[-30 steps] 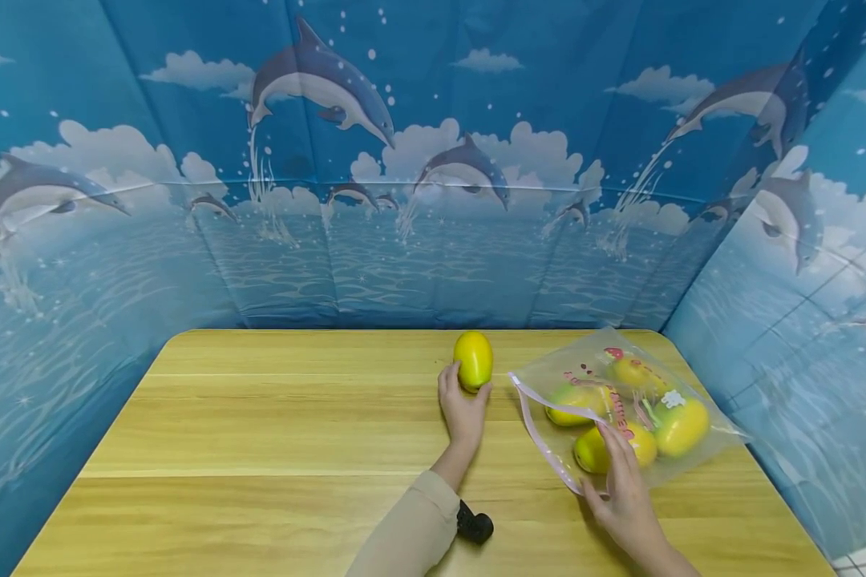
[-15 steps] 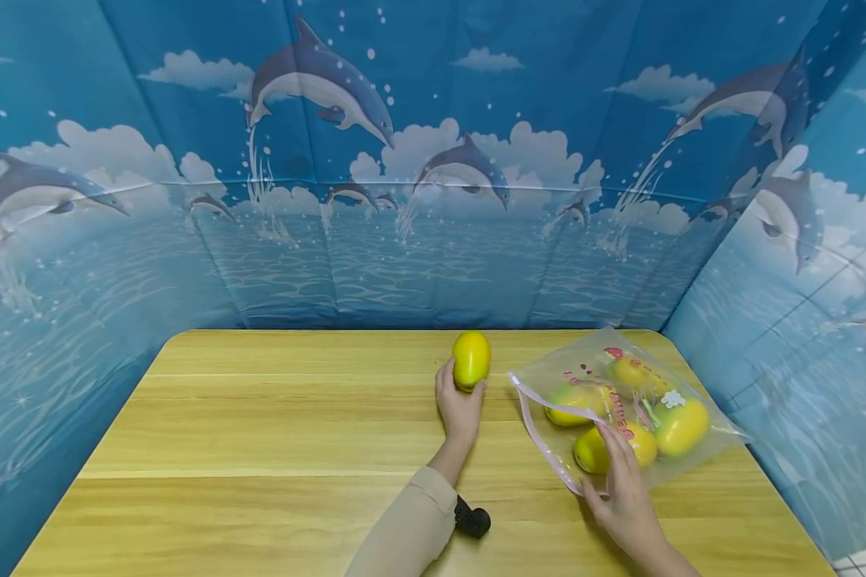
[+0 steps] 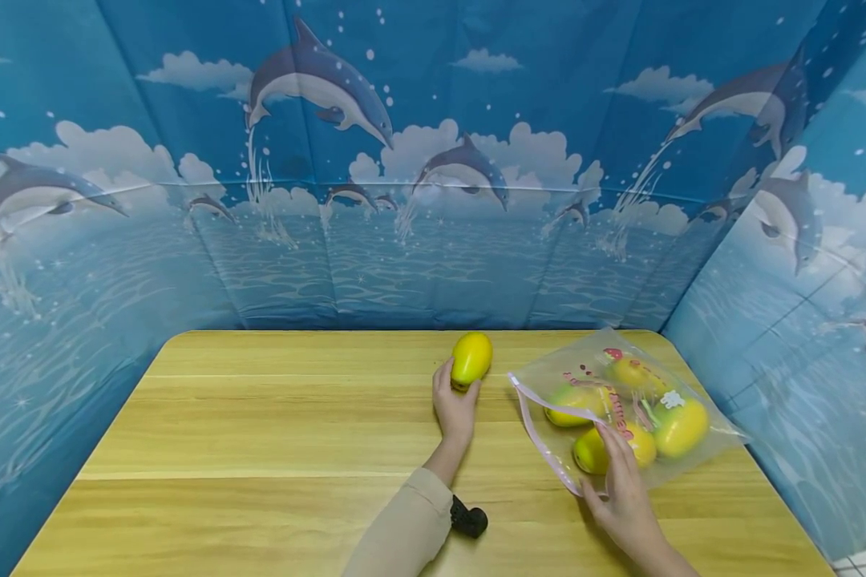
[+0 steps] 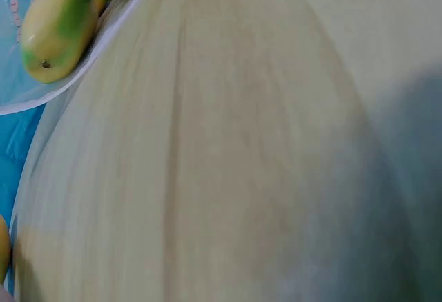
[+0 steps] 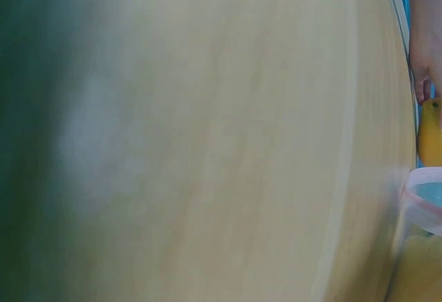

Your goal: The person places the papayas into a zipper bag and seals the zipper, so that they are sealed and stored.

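Note:
A yellow mango (image 3: pixel 472 358) near the table's back edge is in my left hand (image 3: pixel 455 407), with fingers on its left side and the thumb at its lower right. The right wrist view catches the held mango (image 5: pixel 429 139) at its right edge. To the right lies a clear zip bag (image 3: pixel 548 449) with pink print and a pale pink rim, its mouth parted towards the left. Several yellow-green mangoes (image 3: pixel 681 427) are inside it. My right hand (image 3: pixel 626 501) holds the bag near its mouth, fingers on the upper film, thumb at the lower rim.
The wooden table (image 3: pixel 260 433) has rounded back corners. Behind and beside it hangs a blue dolphin-print curtain (image 3: pixel 433 240). A black device (image 3: pixel 469 517) shows beside my left sleeve (image 3: pixel 407 521).
My left hand has shifted slightly left, and the mango in it has tilted with its top leaning right. The right hand and the bag have stayed in place.

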A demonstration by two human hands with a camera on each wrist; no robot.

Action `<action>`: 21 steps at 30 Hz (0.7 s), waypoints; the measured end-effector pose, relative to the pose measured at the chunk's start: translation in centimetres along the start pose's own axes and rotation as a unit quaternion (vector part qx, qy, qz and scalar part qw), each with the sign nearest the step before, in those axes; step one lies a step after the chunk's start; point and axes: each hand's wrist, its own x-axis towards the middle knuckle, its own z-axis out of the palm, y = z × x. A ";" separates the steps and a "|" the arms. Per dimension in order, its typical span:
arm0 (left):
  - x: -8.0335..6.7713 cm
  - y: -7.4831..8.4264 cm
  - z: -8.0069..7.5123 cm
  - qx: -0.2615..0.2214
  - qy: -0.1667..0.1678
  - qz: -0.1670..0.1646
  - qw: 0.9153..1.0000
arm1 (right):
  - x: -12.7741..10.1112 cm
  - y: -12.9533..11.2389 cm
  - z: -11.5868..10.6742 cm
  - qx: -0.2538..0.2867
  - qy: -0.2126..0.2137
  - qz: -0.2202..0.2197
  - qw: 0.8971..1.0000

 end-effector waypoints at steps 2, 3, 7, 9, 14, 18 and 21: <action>0.0 0.0 -0.2 -0.015 0.002 0.004 1.000 | 0.0 0.0 0.0 0.000 0.000 0.000 1.000; 0.0 0.0 -0.3 -0.025 0.002 0.005 1.000 | 0.0 0.0 0.0 -0.002 0.000 0.000 1.000; 0.0 0.4 -0.9 -0.059 -0.009 0.003 0.998 | -0.1 0.1 0.0 -0.003 0.002 0.000 1.000; -0.1 0.7 -1.3 -0.069 -0.025 -0.002 0.997 | -0.1 0.1 0.1 -0.005 0.004 0.000 1.000; -0.8 2.1 -2.7 -0.091 -0.071 0.011 0.993 | -0.1 0.1 0.1 -0.002 0.006 -0.003 1.000; -1.8 4.6 -4.7 -0.105 -0.109 0.035 0.988 | -0.1 0.1 0.1 -0.002 0.005 -0.002 1.000; -2.7 6.2 -6.1 -0.115 -0.137 0.045 0.983 | 0.0 0.0 0.1 0.000 0.004 -0.001 1.000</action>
